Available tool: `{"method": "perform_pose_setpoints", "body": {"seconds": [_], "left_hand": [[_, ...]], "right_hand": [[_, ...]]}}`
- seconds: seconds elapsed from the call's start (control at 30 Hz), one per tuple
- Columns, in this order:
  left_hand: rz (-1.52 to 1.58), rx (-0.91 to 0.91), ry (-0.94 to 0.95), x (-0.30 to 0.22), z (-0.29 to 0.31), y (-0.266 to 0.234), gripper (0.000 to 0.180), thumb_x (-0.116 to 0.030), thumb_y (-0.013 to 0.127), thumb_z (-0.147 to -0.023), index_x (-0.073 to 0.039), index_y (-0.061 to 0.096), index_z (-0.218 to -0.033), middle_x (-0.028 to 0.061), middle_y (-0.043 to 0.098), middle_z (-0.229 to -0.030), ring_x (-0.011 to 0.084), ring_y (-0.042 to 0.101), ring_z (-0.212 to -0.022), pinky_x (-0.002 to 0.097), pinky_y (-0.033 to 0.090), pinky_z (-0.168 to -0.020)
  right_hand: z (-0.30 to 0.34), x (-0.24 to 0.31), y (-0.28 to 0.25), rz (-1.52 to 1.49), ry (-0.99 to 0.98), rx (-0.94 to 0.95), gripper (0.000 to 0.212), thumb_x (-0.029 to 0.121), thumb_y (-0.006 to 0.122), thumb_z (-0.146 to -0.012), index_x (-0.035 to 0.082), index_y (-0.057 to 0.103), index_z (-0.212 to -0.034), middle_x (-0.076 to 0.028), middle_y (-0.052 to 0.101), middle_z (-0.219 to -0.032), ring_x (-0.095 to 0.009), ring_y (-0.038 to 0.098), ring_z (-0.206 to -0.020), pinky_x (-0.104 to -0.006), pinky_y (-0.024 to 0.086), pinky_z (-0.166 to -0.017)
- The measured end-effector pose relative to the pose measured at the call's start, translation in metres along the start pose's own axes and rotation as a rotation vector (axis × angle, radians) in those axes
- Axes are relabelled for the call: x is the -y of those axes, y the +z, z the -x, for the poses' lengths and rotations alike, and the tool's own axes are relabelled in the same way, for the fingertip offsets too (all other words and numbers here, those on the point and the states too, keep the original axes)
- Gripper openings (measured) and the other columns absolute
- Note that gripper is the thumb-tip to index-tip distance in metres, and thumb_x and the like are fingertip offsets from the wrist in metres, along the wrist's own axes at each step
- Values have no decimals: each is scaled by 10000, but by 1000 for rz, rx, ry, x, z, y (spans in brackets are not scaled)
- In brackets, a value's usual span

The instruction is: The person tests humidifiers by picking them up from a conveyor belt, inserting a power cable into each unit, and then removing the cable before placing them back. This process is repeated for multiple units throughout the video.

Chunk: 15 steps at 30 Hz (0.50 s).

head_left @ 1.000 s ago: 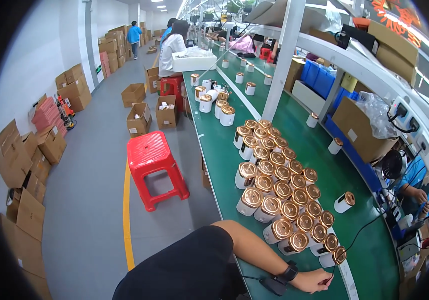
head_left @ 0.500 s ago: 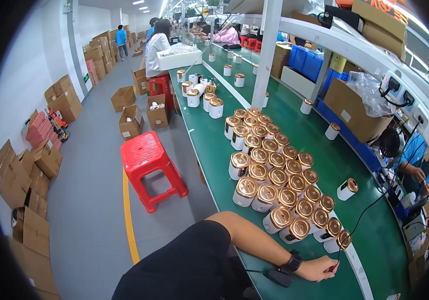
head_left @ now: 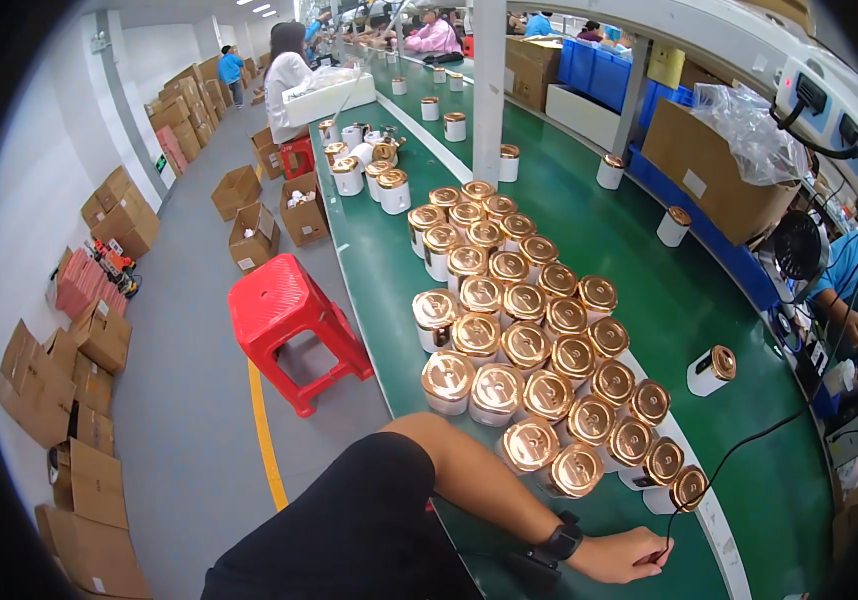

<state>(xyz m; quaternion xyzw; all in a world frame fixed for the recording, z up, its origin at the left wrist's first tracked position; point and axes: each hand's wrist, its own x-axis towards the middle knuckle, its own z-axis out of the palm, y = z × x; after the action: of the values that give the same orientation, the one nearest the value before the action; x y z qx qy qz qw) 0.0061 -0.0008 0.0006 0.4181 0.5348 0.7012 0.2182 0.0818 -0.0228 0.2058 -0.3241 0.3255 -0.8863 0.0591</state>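
Where visible, cable [head_left: 742,442] thin, black.

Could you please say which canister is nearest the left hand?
The canister lowest in the picture, by the black cable; others sit farther from the left hand.

Red stool [head_left: 284,300], cardboard boxes [head_left: 121,218] along white wall [head_left: 39,195], blue bins [head_left: 595,70]

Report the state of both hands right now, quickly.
Left hand: closed, pinching a thin black cable.
Right hand: not in view, so its state cannot be told.
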Motion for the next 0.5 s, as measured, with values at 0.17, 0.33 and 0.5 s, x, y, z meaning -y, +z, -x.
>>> {"method": "perform_pose_setpoints", "body": {"seconds": [0.17,0.33,0.5], "left_hand": [[-41,-7,-13,-3,0,-1,146,-37,603,-879,-7,464,-847,103,490,-654,218,477,-570,351,384,-553],[-44,44,-100,-10,-1,-6,127,-65,591,-921,-11,479,-895,82,497,-658,183,478,-577,338,385,-545],[-72,-23,-110,-4,3,-6,123,-88,600,-944,-15,501,-932,53,510,-688,127,476,-596,304,394,-539]], "right_hand": [[2,0,-11,116,-132,-32,410,112,511,-908,29,329,-550,-149,494,-514,-200,431,-377,-329,395,-406],[1,6,-26,44,-43,2,414,131,509,-922,37,374,-541,-149,505,-538,-222,441,-392,-351,400,-429],[3,0,-51,-67,-87,239,471,236,455,-974,58,426,-539,-131,504,-547,-246,449,-418,-374,390,-472]]}}
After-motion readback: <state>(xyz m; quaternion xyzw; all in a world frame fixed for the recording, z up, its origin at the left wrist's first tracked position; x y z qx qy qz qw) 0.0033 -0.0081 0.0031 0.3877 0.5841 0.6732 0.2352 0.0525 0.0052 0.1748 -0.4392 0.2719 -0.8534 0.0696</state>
